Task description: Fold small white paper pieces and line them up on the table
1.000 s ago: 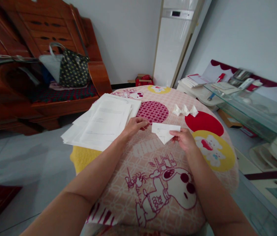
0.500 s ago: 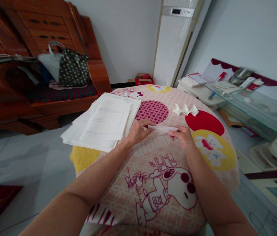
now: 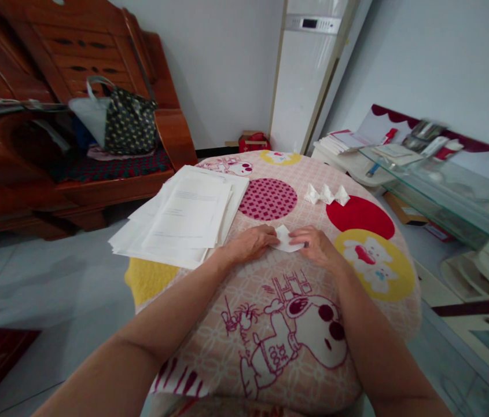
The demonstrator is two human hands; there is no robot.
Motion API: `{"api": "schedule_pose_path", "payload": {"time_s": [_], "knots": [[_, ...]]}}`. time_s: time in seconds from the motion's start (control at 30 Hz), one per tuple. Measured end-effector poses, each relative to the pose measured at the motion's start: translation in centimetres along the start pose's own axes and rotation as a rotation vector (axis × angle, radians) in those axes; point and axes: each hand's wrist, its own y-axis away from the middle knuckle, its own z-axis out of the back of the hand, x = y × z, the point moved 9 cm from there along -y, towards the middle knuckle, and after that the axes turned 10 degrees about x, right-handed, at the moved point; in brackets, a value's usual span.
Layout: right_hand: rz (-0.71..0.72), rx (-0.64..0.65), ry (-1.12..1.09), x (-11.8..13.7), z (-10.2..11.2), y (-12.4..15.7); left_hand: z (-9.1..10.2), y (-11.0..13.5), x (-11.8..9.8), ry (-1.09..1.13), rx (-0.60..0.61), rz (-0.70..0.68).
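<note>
A small folded piece of white paper (image 3: 286, 240) lies on the patterned tablecloth (image 3: 227, 307) between my two hands, its top coming to a point. My left hand (image 3: 253, 242) has its fingers closed on the paper's left edge. From the other side, my right hand (image 3: 315, 243) grips the right edge with thumb and fingers. Beyond my right hand stand three small folded paper shapes (image 3: 326, 194) in a row, each with a peaked top. Left of my left hand rests a stack of white sheets (image 3: 179, 214) with faint printed lines on the top one.
A wooden bench (image 3: 175, 133) at the left holds a dark patterned bag (image 3: 130, 120). To the right, a glass shelf (image 3: 452, 185) carries small items, with papers (image 3: 344, 141) piled nearby. A tall white cabinet-like unit (image 3: 302, 75) stands behind the table.
The paper was a narrow strip held up between both hands. Now it is lower on the table and shows a pointed, wider face, with my hands closer together.
</note>
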Motion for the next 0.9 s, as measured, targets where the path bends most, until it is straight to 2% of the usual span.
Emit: {"api": "schedule_pose_path", "payload": {"time_s": [0.13, 0.27, 0.57, 0.7, 0.9], "knots": [[-0.029, 0.082, 0.232, 1.6, -0.8, 0.1, -0.2, -0.1, 0.2, 0.016, 0.002, 0.002], [-0.143, 0.125, 0.252, 1.9, -1.2, -0.1, 0.0, -0.2, 0.9, 0.046, 0.001, 0.062], [-0.319, -0.077, -0.06, -0.9, 0.4, -0.1, 1.1, 0.0, 3.8, 0.192, -0.086, 0.381], [-0.387, -0.131, -0.057, -1.5, 0.4, -0.3, 0.8, -0.3, 5.0, 0.259, -0.085, 0.469], [-0.415, -0.135, -0.007, -1.8, 0.5, -0.6, 0.6, -0.4, 5.9, 0.287, -0.102, 0.537]]}}
